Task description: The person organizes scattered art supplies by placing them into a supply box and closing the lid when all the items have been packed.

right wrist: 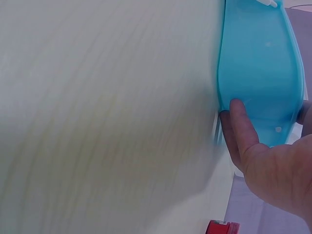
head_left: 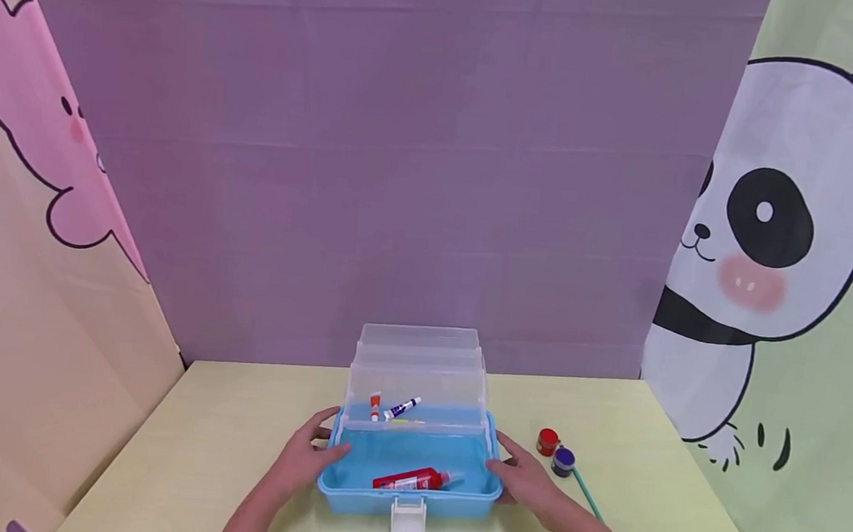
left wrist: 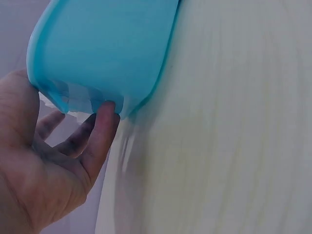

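A light-blue plastic storage box (head_left: 415,506) stands on the table with its clear upper part (head_left: 419,356) raised at the back and a white latch (head_left: 409,522) hanging at the front. My left hand (head_left: 304,457) grips its left end, thumb over the rim, fingers against the outer wall. At the opposite end, my right hand (head_left: 526,480) holds it likewise, with fingertips (right wrist: 239,114) on the blue side. Inside lies a red tube-like bottle (head_left: 410,478) with a clear tip. Toward the back are a small orange-and-white tube (head_left: 374,406) and a purple-and-white tube (head_left: 403,408).
Right of the box are a red paint pot (head_left: 547,442), a dark-blue paint pot (head_left: 563,461) and a thin teal stick (head_left: 587,494), partly hidden by the right forearm. A purple cloth (head_left: 434,175) hangs behind the pale wooden table (head_left: 234,418).
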{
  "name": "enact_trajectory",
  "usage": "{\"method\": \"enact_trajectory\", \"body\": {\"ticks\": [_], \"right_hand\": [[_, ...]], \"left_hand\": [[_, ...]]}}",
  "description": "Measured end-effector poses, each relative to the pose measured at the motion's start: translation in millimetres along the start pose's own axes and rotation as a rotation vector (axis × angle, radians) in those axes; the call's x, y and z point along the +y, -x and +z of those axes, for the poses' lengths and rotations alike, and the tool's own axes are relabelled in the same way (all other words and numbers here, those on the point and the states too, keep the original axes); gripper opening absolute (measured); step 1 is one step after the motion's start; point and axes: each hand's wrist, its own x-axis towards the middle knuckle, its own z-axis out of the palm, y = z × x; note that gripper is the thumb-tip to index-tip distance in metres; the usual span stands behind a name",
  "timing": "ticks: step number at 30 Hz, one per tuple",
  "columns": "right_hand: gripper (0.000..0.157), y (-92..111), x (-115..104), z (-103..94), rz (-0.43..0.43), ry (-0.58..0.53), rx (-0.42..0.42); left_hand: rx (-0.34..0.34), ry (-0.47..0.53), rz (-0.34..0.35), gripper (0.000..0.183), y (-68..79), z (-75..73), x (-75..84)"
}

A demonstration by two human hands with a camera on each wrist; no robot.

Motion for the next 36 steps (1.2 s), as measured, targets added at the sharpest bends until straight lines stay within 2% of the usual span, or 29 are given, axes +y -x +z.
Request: {"method": "enact_trajectory", "body": {"ticks": [6,17,25,27,32,36], "right_hand": [[0.069,1,0,0.2,-0.003,-0.001,0.006],[0.068,3,-2,1.4,-0.004,0.006,0.037],[0.065,-1,-4,-9.8,-0.035,-0.008,-0.021],[0.060,-2,-7,-18.8,-0.064,-0.007,0.012],[0.037,-9,-18,-46.6,-0.151,0.018,0.197],[0.027,-19,-17,-67.6,-0.191,0.155,0.344]], "left_hand": [[0.015,0.061,-0.072,0.072,2.7,2.6,1.2],[0.049,0.047,-0.112,0.075,2.2,6.8,-1.2],[0.072,0.056,-0.139,0.072,5.6,7.0,-1.7],[0.071,0.055,-0.135,0.072,5.9,7.9,-1.3],[0.076,0.063,-0.140,0.072,7.2,10.1,-0.9],[0.094,0.072,-0.137,0.070,7.3,9.7,-2.1]]}}
